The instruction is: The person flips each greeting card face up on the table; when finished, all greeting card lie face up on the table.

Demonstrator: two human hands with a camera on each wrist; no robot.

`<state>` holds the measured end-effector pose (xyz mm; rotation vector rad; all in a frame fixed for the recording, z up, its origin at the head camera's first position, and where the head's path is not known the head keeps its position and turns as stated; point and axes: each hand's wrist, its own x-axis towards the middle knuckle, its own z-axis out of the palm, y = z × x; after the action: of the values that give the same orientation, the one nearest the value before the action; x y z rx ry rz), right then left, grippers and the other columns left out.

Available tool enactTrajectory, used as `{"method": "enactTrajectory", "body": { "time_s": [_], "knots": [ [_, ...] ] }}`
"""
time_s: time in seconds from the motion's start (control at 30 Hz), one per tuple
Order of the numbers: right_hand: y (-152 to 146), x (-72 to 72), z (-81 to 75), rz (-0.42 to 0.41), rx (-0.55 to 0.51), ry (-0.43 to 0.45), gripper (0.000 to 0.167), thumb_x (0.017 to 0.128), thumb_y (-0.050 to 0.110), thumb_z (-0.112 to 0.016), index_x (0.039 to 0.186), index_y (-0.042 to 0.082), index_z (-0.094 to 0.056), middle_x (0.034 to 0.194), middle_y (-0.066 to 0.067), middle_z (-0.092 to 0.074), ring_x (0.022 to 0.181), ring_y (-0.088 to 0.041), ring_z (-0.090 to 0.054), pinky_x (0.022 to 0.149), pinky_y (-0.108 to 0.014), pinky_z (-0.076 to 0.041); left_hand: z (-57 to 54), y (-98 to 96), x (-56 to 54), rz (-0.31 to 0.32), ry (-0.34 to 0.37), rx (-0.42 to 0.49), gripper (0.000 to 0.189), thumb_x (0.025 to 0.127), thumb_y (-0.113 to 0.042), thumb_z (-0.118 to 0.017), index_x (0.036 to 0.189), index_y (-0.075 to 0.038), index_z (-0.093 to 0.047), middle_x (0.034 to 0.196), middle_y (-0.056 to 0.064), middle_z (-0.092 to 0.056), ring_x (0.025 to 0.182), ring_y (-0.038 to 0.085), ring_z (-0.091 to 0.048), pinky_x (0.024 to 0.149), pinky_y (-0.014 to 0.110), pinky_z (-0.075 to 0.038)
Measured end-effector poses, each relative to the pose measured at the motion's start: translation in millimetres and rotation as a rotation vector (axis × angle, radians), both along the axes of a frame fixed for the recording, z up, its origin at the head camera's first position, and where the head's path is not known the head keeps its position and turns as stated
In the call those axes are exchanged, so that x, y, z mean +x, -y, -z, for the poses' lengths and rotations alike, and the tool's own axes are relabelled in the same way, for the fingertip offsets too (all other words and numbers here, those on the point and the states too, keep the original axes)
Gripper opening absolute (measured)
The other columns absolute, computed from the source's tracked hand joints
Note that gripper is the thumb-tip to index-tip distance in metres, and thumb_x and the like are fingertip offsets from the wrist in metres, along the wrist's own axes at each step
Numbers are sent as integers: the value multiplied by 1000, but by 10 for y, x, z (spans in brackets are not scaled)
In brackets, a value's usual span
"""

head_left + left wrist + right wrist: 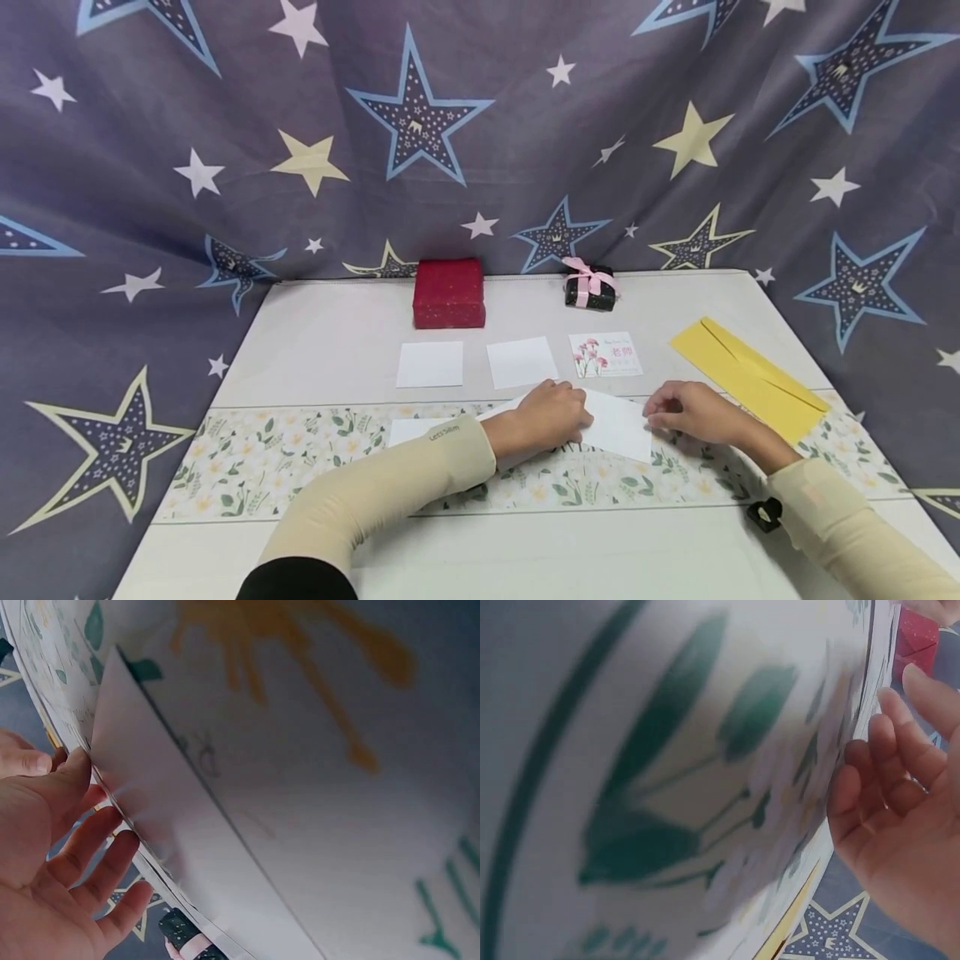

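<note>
My left hand (546,414) pinches a plain white card (618,427) that lies slanted on the floral band of the table. In the left wrist view the card's edge (161,795) runs up to the thumb and fingers, and part of it hides behind the hand in the head view. At the card's right end is my right hand (693,410), its fingertips close to the edge. The right wrist view shows those fingers (889,750) loosely bent, thumb apart, with nothing between them. More white paper (412,430) shows left of the left hand, partly covered by the sleeve.
Two white cards (430,364) (522,362) and a flower-printed card (605,355) form a row behind the hands. Farther back stand a red box (449,293) and a small black box (590,287) with pink ribbon. A yellow envelope (750,379) lies right, beside the right hand.
</note>
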<state>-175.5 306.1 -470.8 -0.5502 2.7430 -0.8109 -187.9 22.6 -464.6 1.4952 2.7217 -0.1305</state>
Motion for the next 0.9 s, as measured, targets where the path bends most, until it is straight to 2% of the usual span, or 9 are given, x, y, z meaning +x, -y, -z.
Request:
{"method": "enactTrajectory", "body": {
  "time_s": [0.07, 0.23, 0.37, 0.47, 0.67, 0.9],
  "knots": [
    [5, 4, 6, -2, -11, -3, 17, 91, 17, -77, 105, 9, -74, 93, 2, -66, 81, -5, -54, 70, -23, -48, -4, -1, 1, -2, 2, 2, 29, 95, -40, -70, 122, -32, -75, 107, -6, -71, 97, 12, -64, 83, 29, -52],
    [20, 27, -15, -17, 68, -79, 36, 89, 18, -78, 120, 0, -73, 96, -1, -65, 81, -7, -52, 70, -25, -46, -21, 8, -2, -22, 35, 21, 28, 94, -40, -71, 121, -31, -75, 106, -6, -70, 96, 12, -63, 83, 30, -51],
    [32, 58, -34, -28, 97, -89, 37, 89, 17, -78, 120, -1, -73, 95, -1, -66, 81, -8, -53, 69, -24, -46, -30, 30, -8, -64, 115, 48, 33, 93, -40, -71, 125, -30, -74, 109, -7, -69, 99, 11, -60, 85, 29, -49],
    [19, 72, -25, -24, 64, -82, 33, 89, 17, -77, 118, 1, -75, 96, 0, -68, 81, -6, -54, 69, -24, -46, -26, 36, -15, -88, 149, 57, 36, 93, -41, -71, 128, -29, -72, 113, -7, -68, 102, 11, -60, 86, 29, -48],
    [-38, 22, 30, 60, -33, 26, 25, 91, 17, -75, 115, 7, -76, 99, -1, -70, 83, -7, -56, 70, -23, -49, -10, 16, -11, -110, 152, 46, 38, 92, -42, -71, 127, -30, -72, 111, -8, -68, 103, 11, -60, 86, 30, -49],
    [-21, -39, 14, 113, -59, 161, 29, 93, 20, -73, 116, 3, -71, 97, -4, -66, 87, -15, -54, 73, -25, -46, -6, -6, 1, -99, 117, 27, 37, 90, -44, -72, 125, -31, -74, 109, -7, -69, 100, 11, -61, 83, 29, -49]
  ]
}}
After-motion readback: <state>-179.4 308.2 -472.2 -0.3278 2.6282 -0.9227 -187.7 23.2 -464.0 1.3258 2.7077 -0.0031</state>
